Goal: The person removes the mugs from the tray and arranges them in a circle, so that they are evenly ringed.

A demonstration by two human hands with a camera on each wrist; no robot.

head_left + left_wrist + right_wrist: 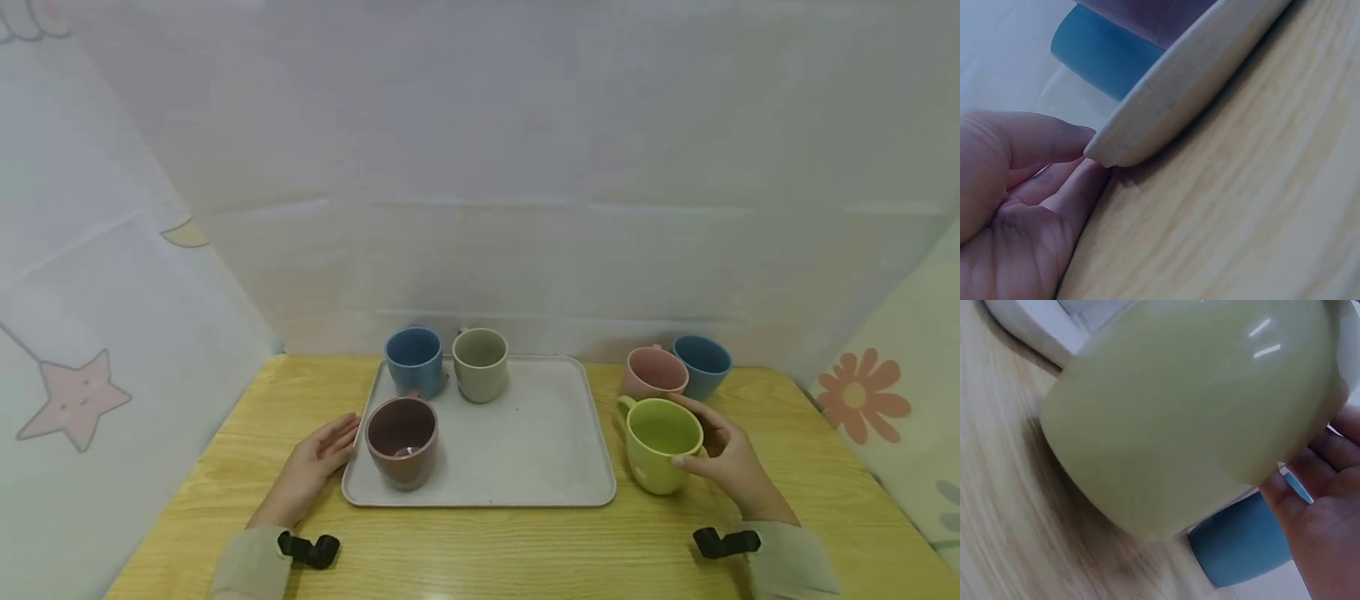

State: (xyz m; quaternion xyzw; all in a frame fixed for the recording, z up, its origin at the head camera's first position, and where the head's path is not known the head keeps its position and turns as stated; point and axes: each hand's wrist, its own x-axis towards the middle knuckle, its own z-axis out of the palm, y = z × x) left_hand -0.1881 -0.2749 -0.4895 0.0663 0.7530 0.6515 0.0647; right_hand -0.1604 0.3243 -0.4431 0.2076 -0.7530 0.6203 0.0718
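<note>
My right hand point(731, 462) grips a yellow-green mug point(651, 458) by its right side, thumb near the rim and fingers round the back. Its handle points left and back, away from the hand. In the right wrist view the mug point(1191, 419) fills the picture, its base close over the wood. At the left edge of a pale rectangular tray point(525, 450), my left hand point(311, 462) rests with fingers extended, fingertips right at the rim. On the tray stand a mauve-brown mug point(405, 467), a blue mug point(420, 375) and a grey-beige mug point(480, 371).
Behind the yellow-green mug, a pink mug point(647, 372) and a second blue mug point(703, 375) stand close together on the wooden table point(480, 550). A pale cloth point(525, 208) hangs behind the table, with printed cloth on both sides.
</note>
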